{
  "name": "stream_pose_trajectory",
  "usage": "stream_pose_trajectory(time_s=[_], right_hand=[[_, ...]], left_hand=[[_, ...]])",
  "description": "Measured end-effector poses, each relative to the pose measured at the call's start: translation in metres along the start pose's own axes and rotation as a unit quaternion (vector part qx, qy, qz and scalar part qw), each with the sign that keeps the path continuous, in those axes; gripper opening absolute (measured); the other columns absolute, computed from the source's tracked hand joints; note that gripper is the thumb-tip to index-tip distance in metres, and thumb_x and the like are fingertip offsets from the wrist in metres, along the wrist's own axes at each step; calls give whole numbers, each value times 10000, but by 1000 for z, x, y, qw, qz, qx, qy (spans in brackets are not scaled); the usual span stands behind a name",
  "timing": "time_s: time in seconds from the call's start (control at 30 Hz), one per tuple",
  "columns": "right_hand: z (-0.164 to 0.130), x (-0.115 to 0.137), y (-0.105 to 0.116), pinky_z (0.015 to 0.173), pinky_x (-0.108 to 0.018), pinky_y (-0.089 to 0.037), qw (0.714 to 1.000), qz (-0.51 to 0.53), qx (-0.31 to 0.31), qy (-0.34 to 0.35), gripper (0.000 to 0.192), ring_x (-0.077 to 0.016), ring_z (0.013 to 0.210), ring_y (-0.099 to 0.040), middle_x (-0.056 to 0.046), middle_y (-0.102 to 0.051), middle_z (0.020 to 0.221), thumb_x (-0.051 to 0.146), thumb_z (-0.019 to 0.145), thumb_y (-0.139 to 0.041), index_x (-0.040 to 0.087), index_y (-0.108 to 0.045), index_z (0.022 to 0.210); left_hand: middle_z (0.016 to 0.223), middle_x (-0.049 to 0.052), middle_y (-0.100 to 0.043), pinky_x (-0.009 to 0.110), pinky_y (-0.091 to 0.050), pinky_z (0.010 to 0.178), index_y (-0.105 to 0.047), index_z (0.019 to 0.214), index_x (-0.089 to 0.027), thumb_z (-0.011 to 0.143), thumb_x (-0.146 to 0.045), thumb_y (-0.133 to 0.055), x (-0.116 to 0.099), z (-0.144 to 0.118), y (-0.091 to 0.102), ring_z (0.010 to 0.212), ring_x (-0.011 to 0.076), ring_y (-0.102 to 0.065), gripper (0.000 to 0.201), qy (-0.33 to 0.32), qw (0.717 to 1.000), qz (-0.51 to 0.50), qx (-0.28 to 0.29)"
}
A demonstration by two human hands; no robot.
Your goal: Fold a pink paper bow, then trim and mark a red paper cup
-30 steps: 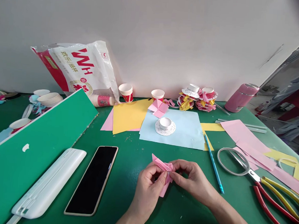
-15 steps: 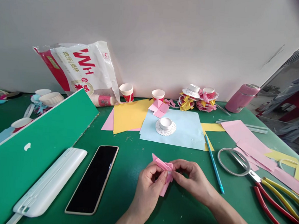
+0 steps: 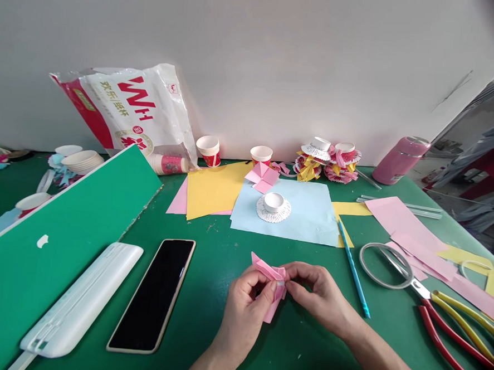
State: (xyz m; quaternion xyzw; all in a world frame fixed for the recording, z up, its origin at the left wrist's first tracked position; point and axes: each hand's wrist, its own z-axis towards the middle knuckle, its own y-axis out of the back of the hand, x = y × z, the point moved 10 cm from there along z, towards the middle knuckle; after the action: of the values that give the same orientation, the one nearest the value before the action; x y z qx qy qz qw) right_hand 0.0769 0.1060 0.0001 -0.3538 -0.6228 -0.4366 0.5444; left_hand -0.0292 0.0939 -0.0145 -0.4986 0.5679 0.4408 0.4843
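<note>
Low over the green table, a folded piece of pink paper (image 3: 273, 309) sits between both hands. My left hand (image 3: 246, 302) pinches it between thumb and fingers from the left side. On the other side, my right hand (image 3: 318, 295) closes thumb and fingertips on its right edge. A small pale patch, perhaps tape, shows on the paper by the left thumb. Beyond the hands, a white cup piece with a fringed rim (image 3: 274, 203) stands on light blue sheets (image 3: 307, 228). Behind it lies a folded pink paper shape (image 3: 262, 177).
To the right are a blue pencil (image 3: 354, 269), a tape roll (image 3: 386, 266) over scissors (image 3: 422, 290), pliers-like red and yellow handles (image 3: 464, 332) and pink strips (image 3: 407, 223). A phone (image 3: 152, 296), a white device (image 3: 83, 298) and a green board (image 3: 77, 230) occupy the left. Paper cups (image 3: 208, 149) stand behind.
The view has shifted very slightly. Both hands keep their grip on the pink paper; the right fingertips have moved a little at its edge, showing more of the pale patch.
</note>
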Motion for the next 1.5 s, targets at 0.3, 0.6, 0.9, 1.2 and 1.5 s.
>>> stream_pose_trajectory(time_s=[0.3,0.6,0.9,1.2,1.5], right_hand=[[0,-17,5,738,-329,-478,996,62,-20,-56,229,-208,794,-609,-60,-684,834,304,830,-538,154,-678,930],[0,-16,8,721,-281,-460,991,108,-65,-52,255,-173,788,-581,-44,-645,846,397,833,-556,160,-633,888],[-2,-3,3,728,-304,-471,995,48,-81,15,219,-194,832,-577,-79,-627,925,372,848,-542,160,-593,825],[-2,14,27,704,-290,-459,990,-76,-102,59,129,-186,820,-585,-65,-641,916,286,866,-515,182,-575,821],[-10,50,16,732,-330,-450,908,-377,14,180,169,-205,829,-614,-72,-666,918,193,897,-459,210,-622,936]], left_hand=[[839,75,-659,308,-482,725,-672,762,-153,778,-334,-605,9,-1,5,781,192,-584,194,33,998,-44,-32],[757,42,-679,277,-447,773,-720,737,-158,720,-288,-684,18,0,9,813,170,-571,135,80,978,-184,-64],[868,67,-702,345,-439,851,-733,837,-176,750,-275,-655,18,0,1,900,219,-586,154,52,982,-178,-29],[1036,90,-622,324,-473,794,-570,1124,-189,758,-318,-637,12,3,4,925,208,-572,394,29,988,-153,-21],[1198,109,-520,440,-435,887,-615,1056,-258,721,-301,-633,-42,-6,3,1109,307,-474,338,-143,954,265,6]])
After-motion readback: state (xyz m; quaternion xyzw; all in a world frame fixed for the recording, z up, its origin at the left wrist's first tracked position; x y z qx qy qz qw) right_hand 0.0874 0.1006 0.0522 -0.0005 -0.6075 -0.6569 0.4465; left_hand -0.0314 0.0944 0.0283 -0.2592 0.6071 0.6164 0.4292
